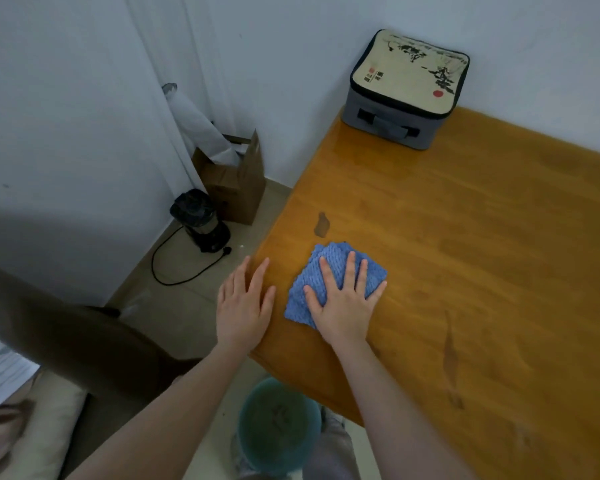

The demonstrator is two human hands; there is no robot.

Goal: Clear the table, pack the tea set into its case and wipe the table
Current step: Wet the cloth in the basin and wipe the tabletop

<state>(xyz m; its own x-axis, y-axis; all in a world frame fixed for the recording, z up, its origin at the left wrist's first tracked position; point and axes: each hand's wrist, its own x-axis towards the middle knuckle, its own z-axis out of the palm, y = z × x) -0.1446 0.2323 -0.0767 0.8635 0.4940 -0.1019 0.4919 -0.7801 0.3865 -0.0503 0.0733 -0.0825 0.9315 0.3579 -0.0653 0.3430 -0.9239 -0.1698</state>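
A folded blue cloth [312, 271] lies on the wooden table [465, 254] near its left edge. My right hand [343, 303] presses flat on the cloth with fingers spread. My left hand [245, 306] rests flat at the table's left edge, fingers straight, holding nothing. A grey tea set case [406, 91] with a cream lid printed in ink stands zipped shut at the far corner against the wall. A dark wet patch [322, 225] sits on the wood just beyond the cloth.
A teal bin [278, 424] stands on the floor below the table's near corner. A black kettle [200, 220] with its cord and a brown paper bag [236, 181] sit by the wall. A dark sofa arm [66, 341] lies at left.
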